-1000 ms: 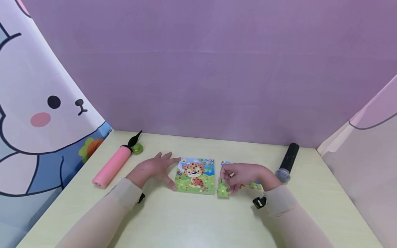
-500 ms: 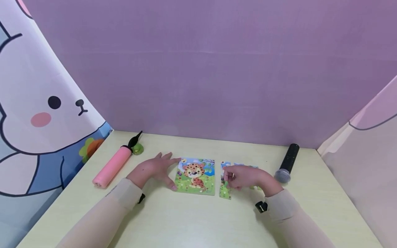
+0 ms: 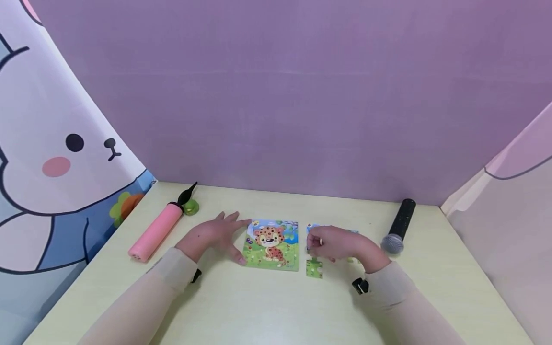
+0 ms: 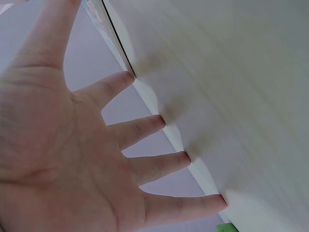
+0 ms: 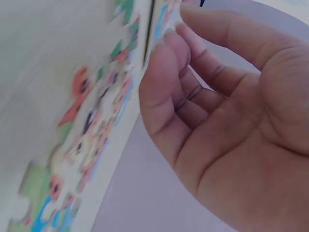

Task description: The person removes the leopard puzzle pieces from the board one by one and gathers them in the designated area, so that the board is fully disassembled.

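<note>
A square leopard jigsaw picture [image 3: 271, 244] lies flat on the table in the head view. My left hand [image 3: 220, 235], fingers spread, touches its left side with thumb and index fingertip; in the left wrist view the left palm [image 4: 72, 154] shows and the fingertips rest on the table. My right hand [image 3: 332, 241] hovers over loose puzzle pieces beside the picture, with a green corner piece [image 3: 314, 269] just below it. In the right wrist view the right fingers [image 5: 161, 82] are bent and the thumb tip stands near them; whether they pinch a piece is hidden. Blurred puzzle pieces [image 5: 82, 140] lie alongside.
A pink hand pump [image 3: 157, 230] with a black nozzle lies at the left, a small green round object [image 3: 191, 207] beside its tip. At the right lies a black microphone [image 3: 400, 227]. A purple cloth [image 3: 276, 96] hangs behind the table [image 3: 258, 311].
The column of pieces under my right hand shifted slightly right, away from the picture. Its bottom green piece now shows apart from what lies above. My left hand stays still.
</note>
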### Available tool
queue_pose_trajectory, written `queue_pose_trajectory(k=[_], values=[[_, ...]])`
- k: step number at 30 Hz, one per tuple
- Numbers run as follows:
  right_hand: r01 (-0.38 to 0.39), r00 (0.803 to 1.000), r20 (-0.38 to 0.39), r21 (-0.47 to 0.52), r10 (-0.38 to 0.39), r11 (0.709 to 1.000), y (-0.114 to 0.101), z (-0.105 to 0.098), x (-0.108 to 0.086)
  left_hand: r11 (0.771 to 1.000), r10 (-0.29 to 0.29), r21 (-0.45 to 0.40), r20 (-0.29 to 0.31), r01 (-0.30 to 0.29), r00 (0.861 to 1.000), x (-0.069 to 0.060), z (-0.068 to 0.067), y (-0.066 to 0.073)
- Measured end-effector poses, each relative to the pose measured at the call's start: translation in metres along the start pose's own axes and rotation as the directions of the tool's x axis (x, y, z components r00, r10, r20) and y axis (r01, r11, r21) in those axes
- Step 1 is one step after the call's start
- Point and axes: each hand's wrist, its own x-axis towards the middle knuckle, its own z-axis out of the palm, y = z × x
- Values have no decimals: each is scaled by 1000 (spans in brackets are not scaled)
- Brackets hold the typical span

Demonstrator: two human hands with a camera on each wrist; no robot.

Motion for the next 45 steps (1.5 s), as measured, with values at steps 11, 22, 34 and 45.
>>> queue_pose_trajectory(k=[11, 22, 34, 45], values=[[77, 997, -30, 3, -77, 997, -26, -1, 19, 1000, 7, 11, -1, -7, 1000, 0, -1, 1], [137, 990, -40, 129, -133, 982, -42, 11, 50, 1000, 10, 3, 4, -10, 1000, -1, -2, 5], [167, 986, -31, 15, -166, 986, -43, 35, 76, 1000, -2, 12, 7, 2, 1000, -2, -1, 3], [148, 988, -48, 15, -147, 989, -46, 35, 73, 1000, 2, 13, 5, -2, 1000, -4, -2, 2]])
